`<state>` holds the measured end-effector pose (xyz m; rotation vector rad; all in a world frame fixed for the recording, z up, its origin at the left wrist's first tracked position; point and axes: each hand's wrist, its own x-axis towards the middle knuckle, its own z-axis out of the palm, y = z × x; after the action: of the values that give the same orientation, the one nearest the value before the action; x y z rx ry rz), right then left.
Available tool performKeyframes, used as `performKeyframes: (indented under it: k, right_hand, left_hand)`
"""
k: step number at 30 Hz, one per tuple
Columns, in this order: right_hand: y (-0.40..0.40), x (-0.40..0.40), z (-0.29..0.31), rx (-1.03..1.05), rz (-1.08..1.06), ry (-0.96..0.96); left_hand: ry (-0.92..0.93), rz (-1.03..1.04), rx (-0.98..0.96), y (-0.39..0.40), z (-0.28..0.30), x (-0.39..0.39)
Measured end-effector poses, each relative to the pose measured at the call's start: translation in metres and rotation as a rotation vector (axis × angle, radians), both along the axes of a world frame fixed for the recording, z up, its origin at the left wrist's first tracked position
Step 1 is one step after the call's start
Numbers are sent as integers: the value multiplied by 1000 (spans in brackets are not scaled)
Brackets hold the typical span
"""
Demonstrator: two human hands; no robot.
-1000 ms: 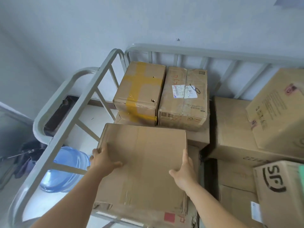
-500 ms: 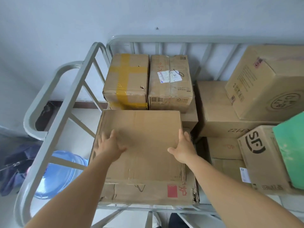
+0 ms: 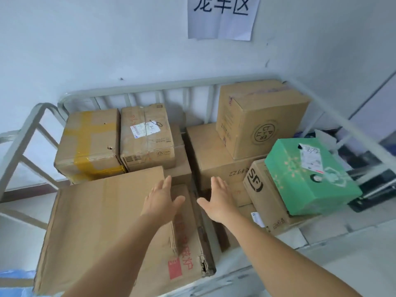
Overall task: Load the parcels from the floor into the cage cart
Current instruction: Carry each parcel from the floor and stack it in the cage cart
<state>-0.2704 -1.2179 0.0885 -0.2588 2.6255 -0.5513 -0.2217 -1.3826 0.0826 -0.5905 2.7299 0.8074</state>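
The grey metal cage cart [image 3: 137, 87] stands against the wall, stacked with cardboard parcels. A flat brown parcel [image 3: 96, 215] lies on top at the front left, over a box with red print [image 3: 184, 254]. My left hand [image 3: 160, 200] hovers open over the flat parcel's right edge. Just right of it, my right hand [image 3: 218, 200] is open above the gap between the stacks. Neither hand holds anything. Behind sit a yellow-taped box [image 3: 90, 144] and a labelled box [image 3: 147, 136].
On the right of the cart are a large brown box [image 3: 261, 116], an SF box [image 3: 263, 196] and a green box [image 3: 308, 176]. A paper sign [image 3: 220, 16] hangs on the wall. A blue water jug [image 3: 12, 275] shows outside the cart at lower left.
Both hands have let go of the flat parcel, which now rests on the stack, and have moved right. The view has swung right and up, showing the green box and the wall sign.
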Motion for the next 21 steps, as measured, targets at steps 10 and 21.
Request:
performKeyframes:
  k: [10, 21]
  right_hand:
    - [159, -107, 18, -34, -143, 130]
    - [325, -229, -6, 63, -318, 56]
  left_hand:
    - [61, -163, 22, 151, 29, -117]
    - [-44, -215, 82, 307, 17, -223]
